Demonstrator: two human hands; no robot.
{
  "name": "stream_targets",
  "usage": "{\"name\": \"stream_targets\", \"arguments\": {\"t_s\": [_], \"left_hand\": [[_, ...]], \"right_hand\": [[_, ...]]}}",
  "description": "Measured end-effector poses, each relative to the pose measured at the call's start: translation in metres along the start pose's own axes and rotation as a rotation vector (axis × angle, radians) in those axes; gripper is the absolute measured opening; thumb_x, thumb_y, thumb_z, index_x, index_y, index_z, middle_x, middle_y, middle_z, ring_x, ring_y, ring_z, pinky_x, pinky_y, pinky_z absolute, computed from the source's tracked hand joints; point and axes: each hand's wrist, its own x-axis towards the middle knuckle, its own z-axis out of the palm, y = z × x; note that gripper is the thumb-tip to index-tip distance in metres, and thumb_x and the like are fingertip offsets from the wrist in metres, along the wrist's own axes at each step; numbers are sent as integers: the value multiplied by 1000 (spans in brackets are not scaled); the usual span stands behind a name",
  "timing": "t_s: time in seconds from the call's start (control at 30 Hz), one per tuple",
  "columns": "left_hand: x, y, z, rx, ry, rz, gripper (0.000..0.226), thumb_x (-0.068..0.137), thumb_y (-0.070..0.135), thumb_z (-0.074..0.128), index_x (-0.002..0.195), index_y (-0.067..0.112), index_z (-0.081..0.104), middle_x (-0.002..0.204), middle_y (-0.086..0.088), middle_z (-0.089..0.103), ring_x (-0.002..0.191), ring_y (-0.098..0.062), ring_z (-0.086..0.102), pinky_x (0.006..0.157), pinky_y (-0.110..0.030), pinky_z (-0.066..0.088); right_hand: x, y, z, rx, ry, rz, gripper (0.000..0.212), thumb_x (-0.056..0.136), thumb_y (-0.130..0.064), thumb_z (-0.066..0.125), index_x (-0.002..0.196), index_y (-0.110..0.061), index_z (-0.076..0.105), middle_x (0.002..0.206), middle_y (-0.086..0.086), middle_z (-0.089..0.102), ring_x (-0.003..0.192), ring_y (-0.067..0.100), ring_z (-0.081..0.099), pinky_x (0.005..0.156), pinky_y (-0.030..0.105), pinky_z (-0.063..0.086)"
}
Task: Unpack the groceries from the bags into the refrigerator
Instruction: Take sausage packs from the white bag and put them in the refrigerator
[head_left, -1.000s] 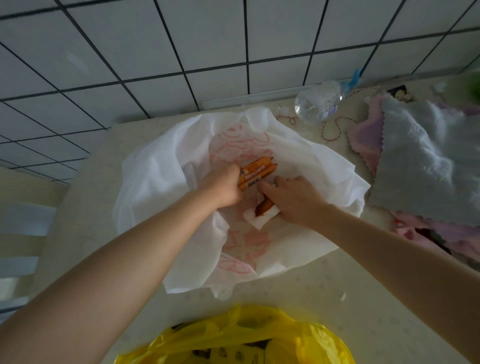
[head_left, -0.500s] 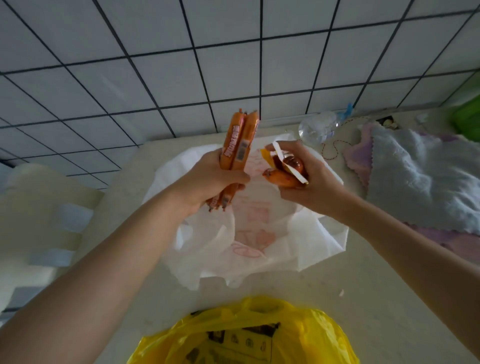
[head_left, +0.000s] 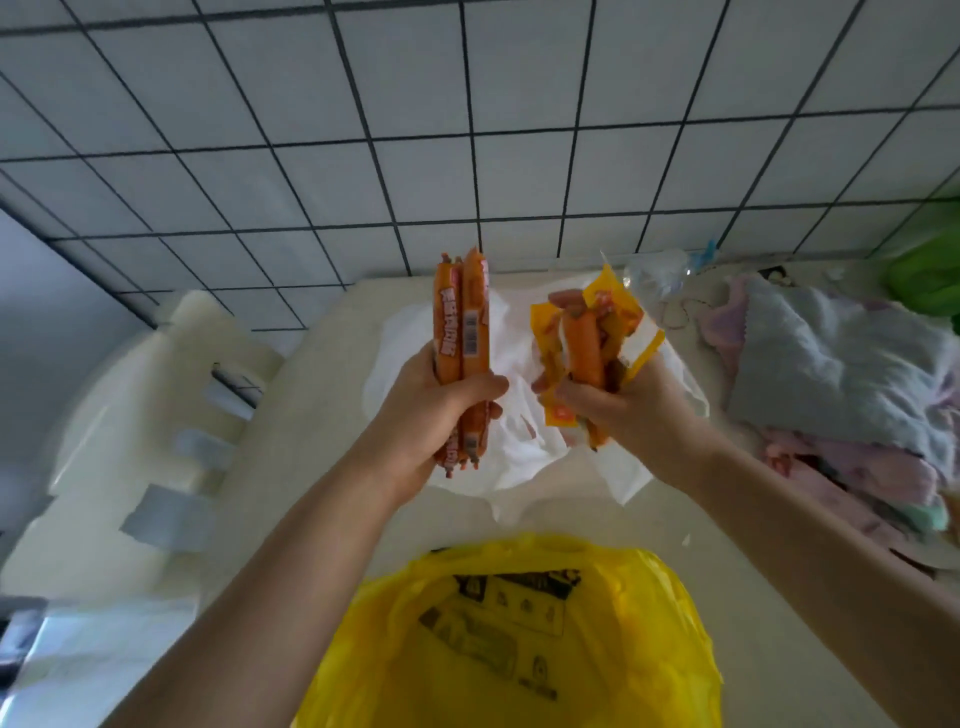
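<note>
Head view: a white bag (head_left: 524, 447) lies open on the counter (head_left: 322, 415) at 12 o'clock, directly under both raised hands. At 6 o'clock sits 1 yellow bag (head_left: 519, 639); at 3 o'clock a heap of cloths (head_left: 831, 374); at 1 o'clock a clear bottle (head_left: 660, 273) on its side by the tiled wall (head_left: 467, 130). The left hand (head_left: 431, 410) grips at least 2 long sausage sticks (head_left: 462, 343) upright. The right hand (head_left: 623, 410) clutches several small sausage packets (head_left: 587, 343), too bunched to count.
</note>
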Motion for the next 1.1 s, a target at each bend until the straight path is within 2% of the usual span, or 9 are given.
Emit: {"name": "stream_targets", "arguments": {"t_s": [0.07,0.1,0.2,0.37,0.5,0.63,0.8,0.97,1.1], "left_hand": [[-29,-14,-11,-63,35,-28,26,83,5,67,107,12,60,78,-3,65,68,-16,67,62,-31,51],[-44,-22,-17,-88,48,-43,24,84,5,67,105,13,60,78,-3,65,68,-16,66,62,-31,52],[-89,-47,-34,-124,94,-75,22,85,6,67,105,10,59,77,-4,65,66,-15,66,58,-29,52],[-165,-89,-63,-188,236,-79,24,84,4,68,104,5,55,75,-12,62,62,-20,63,51,-30,48],[-231,-123,-87,-226,301,-87,25,83,2,68,103,1,54,73,-11,62,63,-22,64,52,-30,49],[-302,-153,-106,-246,356,-128,25,82,3,69,104,-1,56,72,-9,64,63,-21,65,52,-27,49],[-400,-193,-122,-287,504,-200,24,83,4,69,103,6,57,70,-5,68,65,-18,66,59,-29,55],[-499,-243,-138,-362,662,-290,25,84,4,70,105,9,58,80,-13,67,65,-18,66,59,-32,55],[-572,-280,-151,-418,778,-344,25,84,9,70,105,12,57,84,-13,67,69,-21,66,60,-30,56]], "right_hand": [[-24,-4,25,270,-39,101,38,76,-5,63,106,-29,65,97,10,69,92,28,71,75,44,58],[-36,-5,37,364,-63,152,39,77,-6,61,107,-31,66,97,11,69,93,29,70,74,44,58],[-71,-9,74,468,-87,230,54,76,-5,61,125,-27,56,99,14,67,91,30,70,70,40,56],[-124,-12,132,461,-100,359,55,80,-1,63,127,-29,56,97,13,69,87,27,71,67,43,56],[-171,-16,178,478,-133,508,33,90,2,56,121,-8,57,95,21,68,81,29,71,63,41,58],[-224,-15,226,450,-198,593,23,90,3,56,109,-7,61,87,18,70,78,28,70,62,40,59],[-294,-8,285,394,-315,635,28,91,2,55,118,-6,58,101,23,69,90,31,71,70,39,59],[-369,3,347,331,-436,687,38,90,-1,58,126,-12,55,107,23,69,92,32,71,68,36,59],[-424,12,394,323,-569,713,47,87,-2,64,130,-18,53,109,21,67,94,33,70,74,43,58]]}}
